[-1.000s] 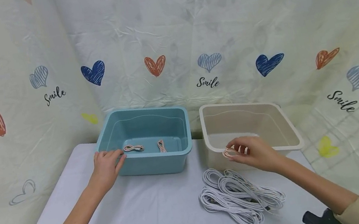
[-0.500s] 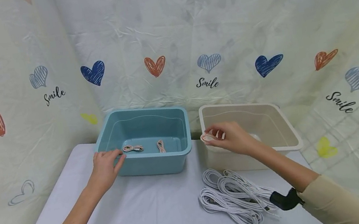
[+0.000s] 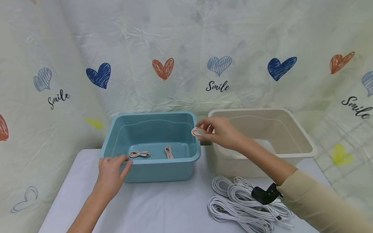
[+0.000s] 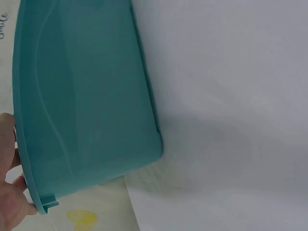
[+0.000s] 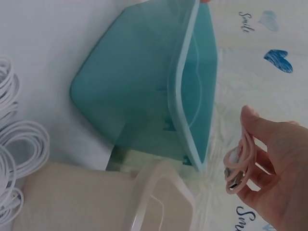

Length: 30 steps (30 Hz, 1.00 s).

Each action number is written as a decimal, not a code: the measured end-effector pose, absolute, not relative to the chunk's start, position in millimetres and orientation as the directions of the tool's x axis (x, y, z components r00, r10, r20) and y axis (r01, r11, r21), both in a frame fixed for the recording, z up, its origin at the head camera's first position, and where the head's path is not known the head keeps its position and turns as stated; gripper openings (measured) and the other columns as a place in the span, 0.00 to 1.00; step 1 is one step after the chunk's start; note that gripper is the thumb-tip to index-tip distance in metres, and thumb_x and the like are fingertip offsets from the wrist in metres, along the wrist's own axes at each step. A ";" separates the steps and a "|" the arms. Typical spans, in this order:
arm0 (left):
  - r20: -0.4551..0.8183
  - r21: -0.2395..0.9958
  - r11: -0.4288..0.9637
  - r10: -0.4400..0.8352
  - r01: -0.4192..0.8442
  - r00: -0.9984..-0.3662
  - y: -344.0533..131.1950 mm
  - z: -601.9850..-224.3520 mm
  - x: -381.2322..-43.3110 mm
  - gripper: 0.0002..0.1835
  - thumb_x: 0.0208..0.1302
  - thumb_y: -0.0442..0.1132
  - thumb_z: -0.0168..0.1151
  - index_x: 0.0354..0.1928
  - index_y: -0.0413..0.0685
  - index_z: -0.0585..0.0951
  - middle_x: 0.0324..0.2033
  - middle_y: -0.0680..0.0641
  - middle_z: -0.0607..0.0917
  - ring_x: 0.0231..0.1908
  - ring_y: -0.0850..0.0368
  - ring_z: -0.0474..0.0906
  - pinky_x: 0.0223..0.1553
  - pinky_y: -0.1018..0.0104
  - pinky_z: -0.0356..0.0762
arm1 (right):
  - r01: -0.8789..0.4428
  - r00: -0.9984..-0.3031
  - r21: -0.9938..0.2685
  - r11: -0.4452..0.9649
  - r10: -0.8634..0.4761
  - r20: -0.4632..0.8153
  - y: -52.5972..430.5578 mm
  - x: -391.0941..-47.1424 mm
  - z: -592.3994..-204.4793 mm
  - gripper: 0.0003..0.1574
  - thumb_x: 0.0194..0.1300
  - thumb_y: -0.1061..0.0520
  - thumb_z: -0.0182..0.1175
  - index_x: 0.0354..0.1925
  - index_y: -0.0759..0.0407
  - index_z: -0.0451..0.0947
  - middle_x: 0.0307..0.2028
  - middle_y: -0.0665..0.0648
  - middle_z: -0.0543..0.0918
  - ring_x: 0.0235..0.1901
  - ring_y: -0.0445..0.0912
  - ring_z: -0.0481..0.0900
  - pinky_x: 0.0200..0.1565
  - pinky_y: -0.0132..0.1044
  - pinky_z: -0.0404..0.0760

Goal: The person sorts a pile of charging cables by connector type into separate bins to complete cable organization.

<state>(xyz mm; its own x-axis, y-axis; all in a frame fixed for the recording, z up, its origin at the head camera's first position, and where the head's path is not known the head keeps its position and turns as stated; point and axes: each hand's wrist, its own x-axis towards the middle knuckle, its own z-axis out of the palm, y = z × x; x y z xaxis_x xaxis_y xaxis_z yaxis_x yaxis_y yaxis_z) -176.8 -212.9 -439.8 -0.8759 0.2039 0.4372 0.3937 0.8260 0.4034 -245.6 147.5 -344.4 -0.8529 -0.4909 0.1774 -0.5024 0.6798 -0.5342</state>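
In the head view my right hand pinches a small pink-and-white coiled USB cable beside the right rim of the blue bin. Metal plug ends show on this cable in the right wrist view, held between thumb and fingers. My left hand grips the blue bin's rim at its front left corner, with fingers over the edge. Inside that bin lie two similar coiled cables, one at the left and one nearer the middle.
A beige bin stands right of the blue one, under my right forearm. Several bundled white cables lie on the white-covered table in front of it. A heart-printed curtain hangs behind the bins.
My right hand has carried the pink cable left and away from me, from above the beige bin's front rim to the blue bin's right edge. My left hand stays put.
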 end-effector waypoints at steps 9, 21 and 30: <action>0.444 0.401 0.823 0.210 0.403 -0.871 -212.4 -440.1 -178.0 0.04 0.67 0.34 0.65 0.37 0.40 0.83 0.32 0.42 0.89 0.34 0.41 0.77 0.40 0.49 0.65 | -0.478 -0.865 -0.518 0.709 -0.482 0.139 127.7 -263.2 -343.5 0.20 0.69 0.58 0.64 0.58 0.61 0.80 0.47 0.64 0.84 0.42 0.53 0.83 0.42 0.44 0.85; 0.479 0.387 0.818 0.217 0.426 -0.851 -212.2 -439.5 -178.5 0.03 0.65 0.33 0.67 0.36 0.39 0.83 0.29 0.42 0.88 0.32 0.42 0.78 0.37 0.51 0.64 | -0.438 -0.883 -0.519 0.734 -0.461 0.093 100.3 -284.2 -344.4 0.24 0.70 0.57 0.64 0.62 0.61 0.77 0.49 0.64 0.83 0.45 0.53 0.82 0.45 0.44 0.84; 0.483 0.390 0.817 0.212 0.425 -0.849 -212.6 -442.5 -179.3 0.04 0.64 0.33 0.68 0.36 0.38 0.84 0.29 0.43 0.88 0.32 0.41 0.77 0.36 0.52 0.63 | -0.399 -0.900 -0.522 0.754 -0.430 0.067 78.7 -300.5 -344.7 0.26 0.71 0.54 0.64 0.64 0.58 0.75 0.52 0.61 0.83 0.48 0.51 0.83 0.47 0.42 0.84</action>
